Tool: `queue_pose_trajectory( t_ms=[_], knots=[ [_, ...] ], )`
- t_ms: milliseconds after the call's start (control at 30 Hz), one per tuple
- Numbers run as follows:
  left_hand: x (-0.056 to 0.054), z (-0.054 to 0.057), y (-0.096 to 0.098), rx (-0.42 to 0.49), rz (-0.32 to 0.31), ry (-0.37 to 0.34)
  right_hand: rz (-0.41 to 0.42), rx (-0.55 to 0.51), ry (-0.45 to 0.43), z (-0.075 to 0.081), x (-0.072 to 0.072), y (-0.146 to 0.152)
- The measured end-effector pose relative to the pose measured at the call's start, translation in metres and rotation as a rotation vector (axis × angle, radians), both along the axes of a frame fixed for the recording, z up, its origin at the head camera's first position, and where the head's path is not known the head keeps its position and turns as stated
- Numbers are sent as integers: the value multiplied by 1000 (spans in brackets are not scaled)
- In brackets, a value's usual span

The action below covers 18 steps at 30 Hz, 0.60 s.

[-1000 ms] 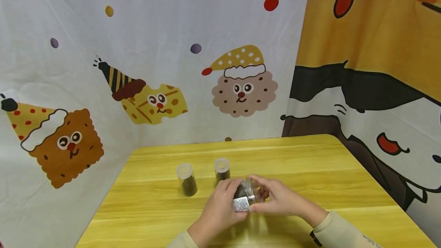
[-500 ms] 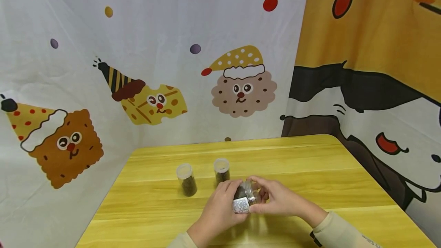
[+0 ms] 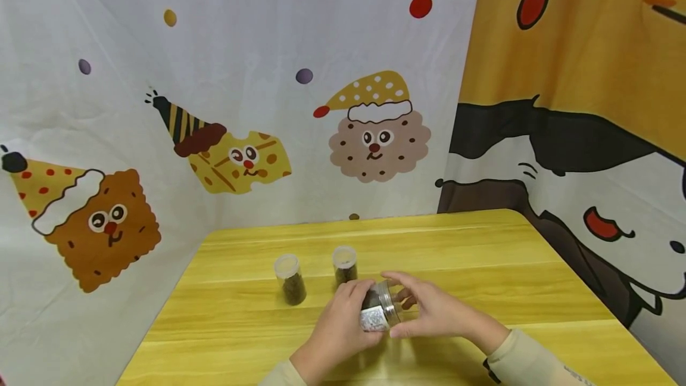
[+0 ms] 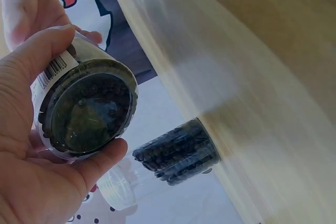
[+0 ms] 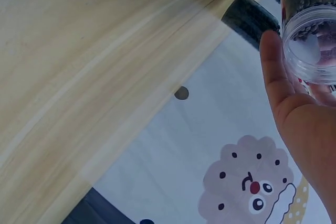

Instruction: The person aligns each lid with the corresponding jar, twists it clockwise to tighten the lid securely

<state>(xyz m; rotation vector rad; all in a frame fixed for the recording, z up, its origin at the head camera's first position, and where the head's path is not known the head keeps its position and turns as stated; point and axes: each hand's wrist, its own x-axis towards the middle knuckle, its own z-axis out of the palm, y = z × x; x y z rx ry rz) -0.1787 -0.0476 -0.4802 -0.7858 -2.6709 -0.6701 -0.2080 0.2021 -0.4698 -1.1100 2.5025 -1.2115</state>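
Observation:
My left hand (image 3: 343,317) grips a clear plastic jar (image 3: 375,318) by its body, fingers and thumb around it. Dark grains fill the jar, and a white label with a barcode (image 4: 54,70) is on its side. It lies tilted above the table, its base toward the left wrist camera. The clear screw lid (image 5: 314,45) points right. Around that lid stands my right hand (image 3: 436,308), thumb and fingers spread, with a small gap showing in the head view. Whether a fingertip still touches the rim is hard to see.
Two upright clear jars with dark contents stand behind the hands: one at the left (image 3: 292,282), one just behind the left hand (image 3: 345,264). The yellow wood-grain table (image 3: 225,326) ends at a printed cloth backdrop (image 3: 257,28).
The right hand's fingers and thumb have loosened and spread away from the lid. The jar has shifted very slightly left in the left hand's grip. The two standing jars have not moved.

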Motion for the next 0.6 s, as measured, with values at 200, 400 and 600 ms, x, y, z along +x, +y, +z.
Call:
queue_pose_trajectory(
  t_ms=[200,400,600],
  knots=[
    [-1,0,0,5,-3,5,26,-41,61,-1,0,-1],
    [-1,0,1,4,-6,20,0,-41,52,-1,-1,0],
    [1,-1,1,17,-6,13,-7,-27,35,-1,0,0]
  ],
)
